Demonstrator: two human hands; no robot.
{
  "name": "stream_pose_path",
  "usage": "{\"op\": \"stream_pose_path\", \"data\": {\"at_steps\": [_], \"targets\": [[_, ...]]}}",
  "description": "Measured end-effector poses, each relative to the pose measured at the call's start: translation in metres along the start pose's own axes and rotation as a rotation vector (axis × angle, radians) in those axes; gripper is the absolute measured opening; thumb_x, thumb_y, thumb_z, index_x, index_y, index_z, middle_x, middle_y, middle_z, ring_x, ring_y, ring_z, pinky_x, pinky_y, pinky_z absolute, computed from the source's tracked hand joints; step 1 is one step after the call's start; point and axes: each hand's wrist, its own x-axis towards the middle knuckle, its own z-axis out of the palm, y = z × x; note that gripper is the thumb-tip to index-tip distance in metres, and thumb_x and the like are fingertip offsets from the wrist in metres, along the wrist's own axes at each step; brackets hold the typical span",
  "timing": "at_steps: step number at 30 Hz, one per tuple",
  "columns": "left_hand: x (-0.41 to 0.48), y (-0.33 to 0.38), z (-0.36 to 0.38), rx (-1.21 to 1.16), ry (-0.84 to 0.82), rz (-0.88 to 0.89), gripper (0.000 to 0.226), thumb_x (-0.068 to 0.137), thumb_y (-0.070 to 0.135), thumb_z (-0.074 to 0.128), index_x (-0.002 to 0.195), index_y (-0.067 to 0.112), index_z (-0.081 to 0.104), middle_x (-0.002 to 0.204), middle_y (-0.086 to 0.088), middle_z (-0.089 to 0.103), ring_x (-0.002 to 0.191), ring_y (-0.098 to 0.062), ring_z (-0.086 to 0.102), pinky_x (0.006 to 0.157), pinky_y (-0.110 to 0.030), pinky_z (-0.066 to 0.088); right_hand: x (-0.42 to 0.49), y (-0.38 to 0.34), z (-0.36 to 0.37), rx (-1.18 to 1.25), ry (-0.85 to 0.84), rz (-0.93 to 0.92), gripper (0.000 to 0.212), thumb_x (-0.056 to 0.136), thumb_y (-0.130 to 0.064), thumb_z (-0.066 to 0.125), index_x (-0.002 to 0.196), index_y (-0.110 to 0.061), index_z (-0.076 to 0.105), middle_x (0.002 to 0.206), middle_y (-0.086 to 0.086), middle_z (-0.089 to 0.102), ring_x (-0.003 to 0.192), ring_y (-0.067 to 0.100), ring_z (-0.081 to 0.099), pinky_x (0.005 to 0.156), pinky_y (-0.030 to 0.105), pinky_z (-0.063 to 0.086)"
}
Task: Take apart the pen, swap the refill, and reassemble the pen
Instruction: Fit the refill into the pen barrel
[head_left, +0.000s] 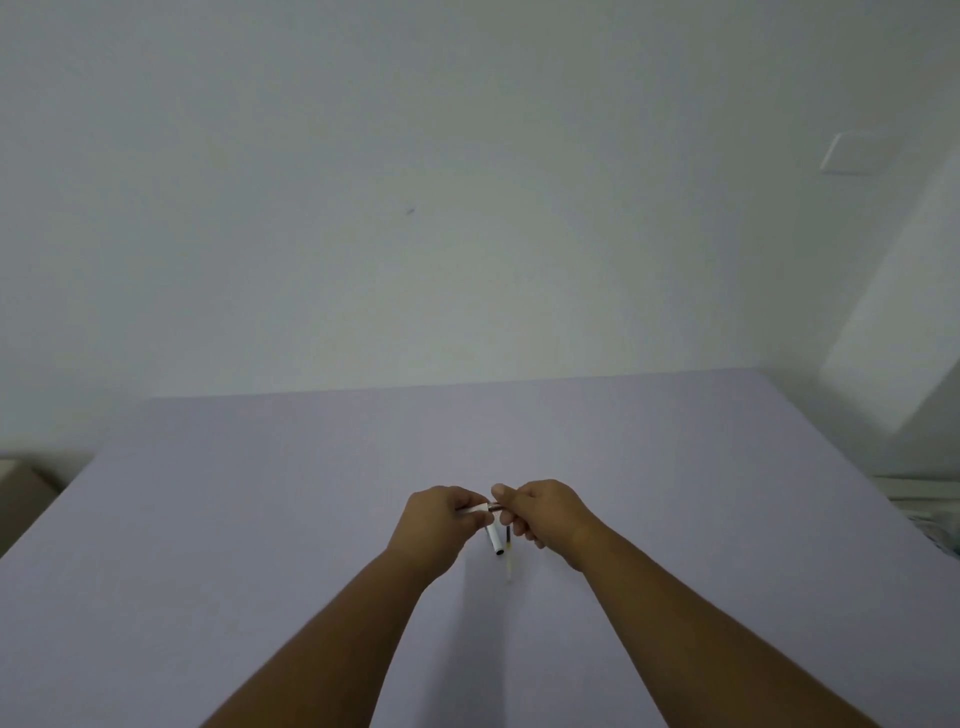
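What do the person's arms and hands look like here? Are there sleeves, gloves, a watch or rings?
Both forearms are bare up to the frame edge: no sleeves show. The left hand and right hand wear no gloves. No watch or bracelet shows at either wrist. Rings cannot be made out.

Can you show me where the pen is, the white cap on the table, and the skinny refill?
pen (475, 508): head view, on its white barrel between both hands.
white cap (495, 542): head view, mid-body, lying on the table.
refill (509, 562): head view, on its pale lower stretch.

Dim, flat, even lighting, soft focus throughout, faint shadows, wide-angle bending at the edges
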Motion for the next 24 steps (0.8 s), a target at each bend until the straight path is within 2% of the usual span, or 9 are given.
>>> {"op": "stream_pose_path", "data": {"at_steps": [2,5,7,10,15,19,22,24], "targets": [[0.000,-0.001,0.000,0.003,0.005,-0.005,0.028,0.088,0.026,0.064,0.112,0.014,0.070,0.104,-0.005,0.072,0.084,-0.015,0.061,0.060,-0.012,0.040,-0.001,0.002,0.000,-0.001,-0.004,-0.016,0.031,0.089,-0.045,0.056,0.074,-0.019,0.065,0.070,-0.004,0.062,0.063,0.009,0.053,0.061,0.023,0.043],[-0.001,-0.002,-0.001,0.006,0.008,-0.008,0.027,0.088,0.026,0.064,0.112,0.014,0.070,0.107,-0.004,0.072,0.086,-0.012,0.061,0.061,-0.011,0.040,-0.001,0.006,-0.004,0.057,-0.013,-0.085,0.010,0.083,-0.031,0.067,0.082,-0.022,0.066,0.082,-0.004,0.065,0.072,0.010,0.054,0.065,0.025,0.045],[-0.001,-0.001,0.000,0.011,0.002,0.003,0.026,0.088,0.025,0.064,0.111,0.014,0.071,0.105,-0.005,0.072,0.082,-0.012,0.059,0.058,-0.008,0.038,-0.001,0.006,-0.006,0.034,-0.014,-0.072,0.013,0.085,-0.030,0.066,0.078,-0.019,0.067,0.077,-0.001,0.064,0.068,0.010,0.053,0.064,0.024,0.044],[-0.002,0.000,0.001,0.017,-0.006,0.007,0.027,0.088,0.024,0.063,0.112,0.014,0.070,0.100,-0.005,0.070,0.078,-0.012,0.057,0.058,-0.010,0.038,-0.001,0.004,-0.007,-0.025,-0.024,-0.022,0.031,0.089,-0.041,0.057,0.070,-0.018,0.066,0.066,-0.003,0.061,0.061,0.009,0.051,0.061,0.022,0.041],[-0.003,0.000,0.000,0.013,-0.009,-0.004,0.029,0.087,0.025,0.064,0.113,0.013,0.069,0.110,-0.005,0.070,0.090,-0.016,0.063,0.063,-0.008,0.039,0.000,0.010,-0.007,0.023,-0.030,-0.108,0.010,0.082,-0.028,0.069,0.082,-0.018,0.067,0.079,-0.005,0.064,0.073,0.007,0.055,0.068,0.023,0.043],[-0.003,0.002,0.000,0.041,-0.022,0.017,0.027,0.088,0.023,0.063,0.111,0.012,0.071,0.103,-0.008,0.071,0.078,-0.014,0.058,0.057,-0.010,0.038,0.000,0.007,-0.007,-0.012,-0.051,-0.020,0.033,0.090,-0.040,0.057,0.068,-0.018,0.066,0.065,-0.004,0.061,0.061,0.008,0.050,0.061,0.021,0.040],[-0.003,-0.001,0.000,0.038,-0.023,0.003,0.027,0.088,0.024,0.064,0.111,0.013,0.071,0.106,-0.005,0.072,0.084,-0.015,0.061,0.061,-0.009,0.039,0.000,0.012,-0.005,-0.011,-0.044,-0.076,0.020,0.085,-0.038,0.064,0.075,-0.020,0.066,0.075,-0.006,0.064,0.069,0.006,0.054,0.067,0.022,0.044],[-0.003,-0.001,0.000,0.043,-0.030,-0.002,0.027,0.088,0.026,0.064,0.111,0.014,0.071,0.109,-0.004,0.072,0.090,-0.014,0.063,0.064,-0.010,0.041,0.003,0.015,-0.004,0.003,-0.025,-0.109,0.013,0.079,-0.031,0.072,0.078,-0.019,0.067,0.079,-0.005,0.065,0.076,0.009,0.058,0.077,0.030,0.051]]}}
